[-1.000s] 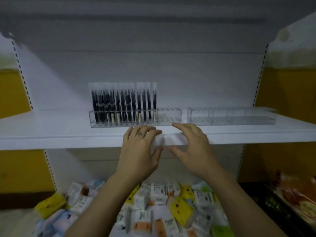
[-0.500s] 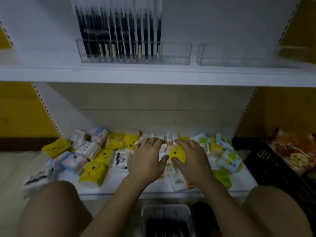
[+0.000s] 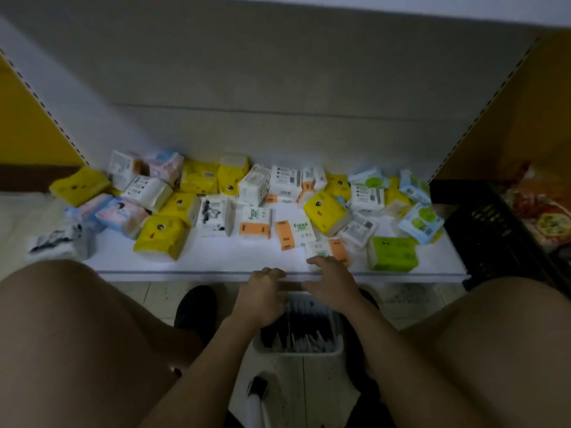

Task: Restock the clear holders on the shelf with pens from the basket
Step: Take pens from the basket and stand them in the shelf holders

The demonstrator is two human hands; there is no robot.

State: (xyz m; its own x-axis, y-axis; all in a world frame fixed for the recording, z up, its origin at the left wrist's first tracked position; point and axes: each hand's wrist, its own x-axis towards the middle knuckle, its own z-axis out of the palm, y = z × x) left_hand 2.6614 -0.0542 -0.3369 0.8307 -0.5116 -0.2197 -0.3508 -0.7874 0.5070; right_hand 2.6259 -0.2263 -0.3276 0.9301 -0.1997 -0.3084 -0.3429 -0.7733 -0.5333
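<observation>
A crouching person holds both hands above a white basket (image 3: 297,350) of pens (image 3: 304,324) on the floor, just below the front edge of the lower shelf (image 3: 185,274), which is strewn with tissue packs (image 3: 162,237). The left hand (image 3: 262,296) hangs loosely curled and the right hand (image 3: 332,284) lies flat, fingers (image 3: 319,261) released and holding nothing. The clear holders are out of view. The pick-up will likely go best if one hand gathers a small bunch of pens, all aligned, near mid-length while the other steadies the light basket.
</observation>
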